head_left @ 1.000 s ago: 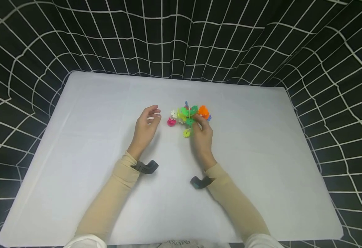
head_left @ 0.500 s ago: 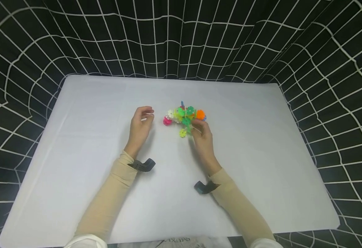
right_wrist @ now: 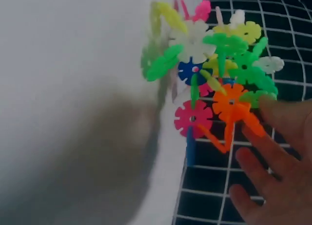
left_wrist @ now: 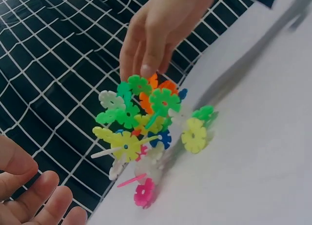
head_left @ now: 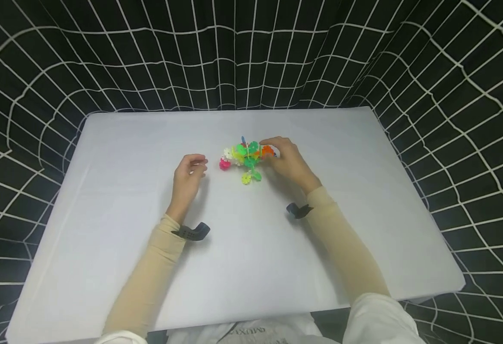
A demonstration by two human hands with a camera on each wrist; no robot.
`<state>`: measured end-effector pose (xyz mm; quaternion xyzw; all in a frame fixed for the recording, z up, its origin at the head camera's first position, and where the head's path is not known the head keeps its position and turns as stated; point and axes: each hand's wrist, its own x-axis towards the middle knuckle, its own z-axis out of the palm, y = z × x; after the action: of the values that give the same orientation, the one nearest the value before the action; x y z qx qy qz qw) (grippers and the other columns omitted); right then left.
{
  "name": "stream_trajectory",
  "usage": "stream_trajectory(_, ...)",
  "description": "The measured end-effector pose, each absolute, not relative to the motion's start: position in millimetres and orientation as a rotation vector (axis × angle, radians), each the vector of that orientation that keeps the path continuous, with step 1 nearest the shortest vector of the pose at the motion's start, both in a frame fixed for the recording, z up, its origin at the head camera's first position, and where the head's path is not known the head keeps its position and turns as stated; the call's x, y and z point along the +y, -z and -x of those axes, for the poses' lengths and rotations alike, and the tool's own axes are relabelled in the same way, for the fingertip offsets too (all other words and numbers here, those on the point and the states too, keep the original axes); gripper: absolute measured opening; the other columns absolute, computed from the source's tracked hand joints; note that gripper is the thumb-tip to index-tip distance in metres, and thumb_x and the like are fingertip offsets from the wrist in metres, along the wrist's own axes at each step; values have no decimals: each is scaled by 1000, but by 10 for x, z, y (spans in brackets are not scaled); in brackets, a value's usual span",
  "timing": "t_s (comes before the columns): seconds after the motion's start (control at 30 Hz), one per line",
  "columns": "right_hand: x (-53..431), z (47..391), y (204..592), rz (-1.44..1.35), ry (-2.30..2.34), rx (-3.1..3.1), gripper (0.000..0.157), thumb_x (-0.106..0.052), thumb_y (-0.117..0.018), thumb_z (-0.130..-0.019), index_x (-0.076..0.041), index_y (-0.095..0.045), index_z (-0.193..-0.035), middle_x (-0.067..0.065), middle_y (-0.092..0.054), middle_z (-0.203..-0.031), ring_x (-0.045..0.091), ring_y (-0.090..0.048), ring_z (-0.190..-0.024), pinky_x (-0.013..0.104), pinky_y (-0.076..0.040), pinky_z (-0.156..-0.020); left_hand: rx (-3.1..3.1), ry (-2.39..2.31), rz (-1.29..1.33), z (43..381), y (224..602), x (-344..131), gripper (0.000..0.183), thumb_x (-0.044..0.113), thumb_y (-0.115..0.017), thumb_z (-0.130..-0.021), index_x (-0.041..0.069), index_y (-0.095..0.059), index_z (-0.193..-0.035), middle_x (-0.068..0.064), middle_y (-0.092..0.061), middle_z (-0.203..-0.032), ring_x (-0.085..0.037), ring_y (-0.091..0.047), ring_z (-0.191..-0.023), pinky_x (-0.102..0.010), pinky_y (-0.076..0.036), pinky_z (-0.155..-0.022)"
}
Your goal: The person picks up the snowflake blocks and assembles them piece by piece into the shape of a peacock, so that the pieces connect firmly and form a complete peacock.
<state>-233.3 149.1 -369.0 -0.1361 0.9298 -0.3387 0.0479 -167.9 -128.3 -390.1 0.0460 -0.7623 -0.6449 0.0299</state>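
A cluster of interlocking plastic flower discs [head_left: 249, 155], green, yellow, orange, white, pink and blue, stands on the white table. At its right side, my right hand [head_left: 289, 160] has thumb and fingers spread around an orange disc [right_wrist: 230, 102]. The thumb tip overlaps a green disc [right_wrist: 257, 98] in the right wrist view. Left of the cluster, my left hand [head_left: 186, 179] hovers with loosely bent fingers and holds nothing. A yellow disc [left_wrist: 194, 136] and a green disc [left_wrist: 203, 113] lie low at the cluster's near side.
The white table [head_left: 234, 267] extends around both hands. Dark cloth with a white grid [head_left: 191, 52] hangs behind it and along the sides. Each wrist wears a dark camera mount, such as the left mount [head_left: 193, 232].
My right hand has left the green disc at the cluster's near side and moved up and right to the orange end. My left hand keeps its pose. The head view has shifted.
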Motion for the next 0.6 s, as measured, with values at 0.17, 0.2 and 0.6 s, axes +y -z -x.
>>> stream_trajectory(0.17,1411,2559,3661,423,946,2796,33,-14,-58,-102,-12,-63,-134,8,-61,-144,29,-46,-143,49,-34,-123,-2376,1962,-113,1733,3917,-1358,30,4,-46,-101,-2,-56,-128,-21,-65,-124,-19,-61,-101,-30,-56,-88)
stream_trajectory(0.2,1397,2597,3668,420,956,2792,32,-14,-57,-103,-11,-64,-134,8,-61,-143,29,-47,-143,48,-34,-123,-2377,1961,-109,1748,3918,-1370,30,4,-46,-101,-3,-56,-128,-22,-65,-124,-19,-61,-100,-31,-56,-89)
stream_trajectory(0.6,1377,2938,3635,305,1042,2624,34,-23,-55,-104,-10,-62,-134,12,-62,-139,31,-52,-132,50,-42,-117,-2495,2033,-215,1889,4087,-1397,31,7,-47,-102,-2,-54,-131,-22,-64,-130,-35,-64,-113,-41,-58,-92)
